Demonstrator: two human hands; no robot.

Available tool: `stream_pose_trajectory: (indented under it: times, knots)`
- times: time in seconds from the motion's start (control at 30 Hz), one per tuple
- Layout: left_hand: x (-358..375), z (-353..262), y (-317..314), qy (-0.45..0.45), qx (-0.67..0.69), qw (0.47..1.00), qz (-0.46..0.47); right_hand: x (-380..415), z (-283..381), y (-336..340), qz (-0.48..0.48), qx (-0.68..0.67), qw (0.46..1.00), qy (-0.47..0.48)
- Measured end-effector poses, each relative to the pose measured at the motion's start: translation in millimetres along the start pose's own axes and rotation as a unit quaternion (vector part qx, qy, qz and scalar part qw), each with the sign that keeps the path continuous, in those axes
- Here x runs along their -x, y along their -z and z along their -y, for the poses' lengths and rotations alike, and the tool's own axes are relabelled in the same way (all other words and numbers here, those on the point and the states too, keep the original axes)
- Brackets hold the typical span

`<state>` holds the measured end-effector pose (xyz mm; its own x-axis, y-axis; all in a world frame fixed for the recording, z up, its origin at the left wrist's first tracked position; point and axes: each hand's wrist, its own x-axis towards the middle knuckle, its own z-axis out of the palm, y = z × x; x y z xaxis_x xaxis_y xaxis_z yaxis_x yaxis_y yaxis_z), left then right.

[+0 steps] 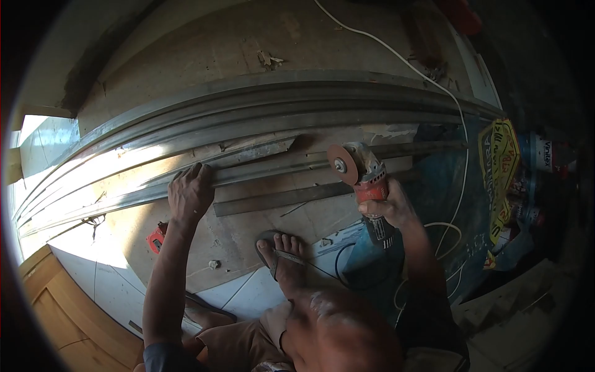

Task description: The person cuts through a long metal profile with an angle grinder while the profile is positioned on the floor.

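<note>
My right hand [396, 204] is wrapped around the body of a red and grey angle grinder [372, 189]. Its reddish-brown cutting disc [343, 165] stands upright, facing left, and overlaps a long metal bar in this view. Farther left, my left hand [191, 193] has its fingers curled over a long metal channel [248, 175] that runs across the floor. A shorter strip with a ragged end [273, 150] lies just beyond that hand. A loose shorter metal bar [273, 201] rests on the near side, between my hands.
Several more long metal profiles [248, 118] lie side by side beyond my hands. A white cord [396, 54] crosses them on the right. A red tape measure [156, 238] sits near my left forearm. A yellow printed sack [499, 177] and paint cans [544, 155] stand at right; my sandalled foot [282, 254] is close below.
</note>
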<state>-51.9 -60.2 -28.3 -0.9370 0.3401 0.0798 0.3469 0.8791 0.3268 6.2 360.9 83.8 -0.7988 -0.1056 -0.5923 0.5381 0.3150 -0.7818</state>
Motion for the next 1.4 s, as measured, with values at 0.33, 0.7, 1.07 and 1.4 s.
stream_pose_trajectory:
  times: [0.33, 0.7, 1.07, 1.4]
  knots:
    - [-9, -4, -6, -0.005, -0.039, 0.999, -0.019, 27, -31, -26, -0.031, -0.128, 0.990, -0.040]
    - [-24, -38, -21, 0.005, -0.020, 0.998, -0.056, 28, -31, -44, -0.076, -0.152, 0.985, -0.033]
    - [-34, -40, -39, -0.009, -0.017, 0.999, -0.041, 7, -37, -31, -0.114, -0.128, 0.985, -0.031]
    - [-35, -39, -39, -0.036, -0.028, 0.997, -0.056, -7, -35, -27, -0.100, -0.126, 0.986, -0.050]
